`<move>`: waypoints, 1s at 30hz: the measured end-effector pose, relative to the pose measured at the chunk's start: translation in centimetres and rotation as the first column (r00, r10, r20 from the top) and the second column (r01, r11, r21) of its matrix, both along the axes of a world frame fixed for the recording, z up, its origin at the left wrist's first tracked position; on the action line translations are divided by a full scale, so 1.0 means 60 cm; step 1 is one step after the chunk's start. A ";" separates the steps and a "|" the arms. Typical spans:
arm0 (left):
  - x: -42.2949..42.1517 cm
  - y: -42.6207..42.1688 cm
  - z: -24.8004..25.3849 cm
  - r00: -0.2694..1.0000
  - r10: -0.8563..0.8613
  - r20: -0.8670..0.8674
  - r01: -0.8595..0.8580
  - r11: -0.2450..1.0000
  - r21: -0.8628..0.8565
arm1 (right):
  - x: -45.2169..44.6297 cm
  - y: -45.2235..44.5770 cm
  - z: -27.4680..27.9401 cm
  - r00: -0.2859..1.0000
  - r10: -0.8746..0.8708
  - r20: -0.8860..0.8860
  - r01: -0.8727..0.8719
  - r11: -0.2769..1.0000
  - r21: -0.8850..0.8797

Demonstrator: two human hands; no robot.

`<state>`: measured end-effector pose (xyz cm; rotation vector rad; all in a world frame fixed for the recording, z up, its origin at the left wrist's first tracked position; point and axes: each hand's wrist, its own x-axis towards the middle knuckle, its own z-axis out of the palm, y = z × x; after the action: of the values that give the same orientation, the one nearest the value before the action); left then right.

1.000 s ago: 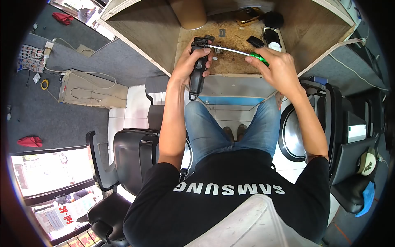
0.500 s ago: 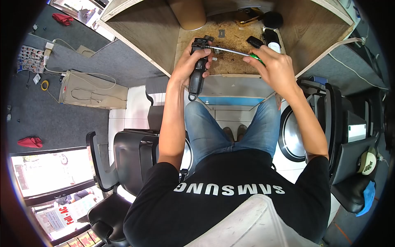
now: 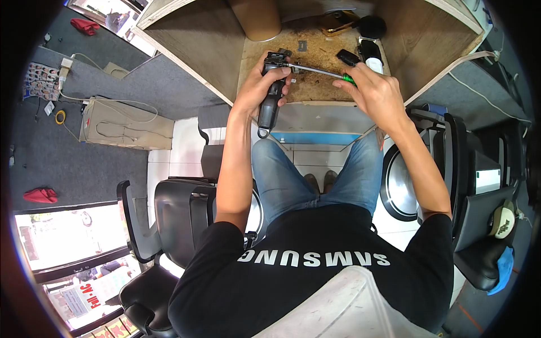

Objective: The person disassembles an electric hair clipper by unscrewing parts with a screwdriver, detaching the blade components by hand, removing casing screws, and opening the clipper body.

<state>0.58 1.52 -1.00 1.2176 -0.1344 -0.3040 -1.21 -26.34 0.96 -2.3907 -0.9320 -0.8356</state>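
My left hand (image 3: 260, 85) is wrapped around a black hair clipper (image 3: 269, 115), its head up and its hanging loop down. In my right hand (image 3: 378, 93) is a screwdriver (image 3: 319, 71) with a green handle and a long metal shaft. The shaft lies nearly level, and its tip meets the clipper's head beside my left thumb. Whether the tip sits in a screw is too small to tell. Just above my right fingers lies a black plastic piece (image 3: 348, 57), next to a black and white clipper (image 3: 371, 52).
Wooden side walls (image 3: 431, 50) flank the hair-strewn shelf (image 3: 318, 93). On it are a small dark flat piece (image 3: 302, 45), a gold clipper (image 3: 336, 23), a dark round object (image 3: 372, 26) and a brown cylinder (image 3: 257, 21). A black chair (image 3: 183, 211) stands to the left.
The screwdriver's shaft and my right hand have shifted very slightly, with the tip still at the clipper's head. The camera view has moved a little. Both hands keep their hold.
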 end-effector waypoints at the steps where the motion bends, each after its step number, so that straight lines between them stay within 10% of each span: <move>1: 0.000 0.001 0.001 1.000 -0.004 0.001 0.004 1.000 0.010 | 0.003 -0.002 -0.011 0.996 0.036 -0.077 -0.032 0.998 0.048; 5: 0.000 -0.004 0.007 1.000 -0.021 -0.006 0.021 0.996 0.083 | 0.017 -0.023 -0.005 0.583 0.167 -0.795 0.018 0.976 0.219; 8: 0.002 -0.001 0.003 0.999 -0.028 -0.029 0.029 0.998 0.051 | 0.016 -0.023 0.026 0.235 0.255 -0.938 0.114 0.951 0.287; 12: 0.005 0.006 -0.004 0.998 -0.021 -0.062 0.017 0.998 -0.066 | -0.007 -0.002 -0.006 0.899 0.150 -0.411 -0.090 0.983 0.161; 15: 0.004 0.007 -0.003 0.998 -0.037 -0.047 0.034 0.997 -0.067 | -0.030 0.014 0.004 0.997 -0.054 0.060 0.059 0.995 -0.084; 21: 0.003 0.007 0.005 0.998 -0.039 -0.040 0.040 0.999 0.020 | -0.028 0.010 -0.009 0.993 0.045 -0.109 -0.043 0.999 0.021; 22: 0.003 0.009 0.004 0.998 -0.052 -0.037 0.053 0.998 0.036 | -0.024 0.006 -0.007 0.932 0.074 -0.354 -0.051 0.996 0.075; 27: 0.003 0.006 0.007 0.995 -0.103 0.001 0.102 0.989 0.106 | 0.002 -0.022 0.037 0.171 0.323 -0.931 0.078 0.937 0.340; 30: 0.001 0.010 0.005 0.994 -0.100 -0.037 0.101 0.994 0.028 | -0.016 -0.003 0.028 0.746 0.171 -0.644 -0.066 0.981 0.183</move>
<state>0.64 2.14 -0.71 1.2365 -0.1616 -0.4168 -2.16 -26.53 2.64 -2.2022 -0.6786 0.0275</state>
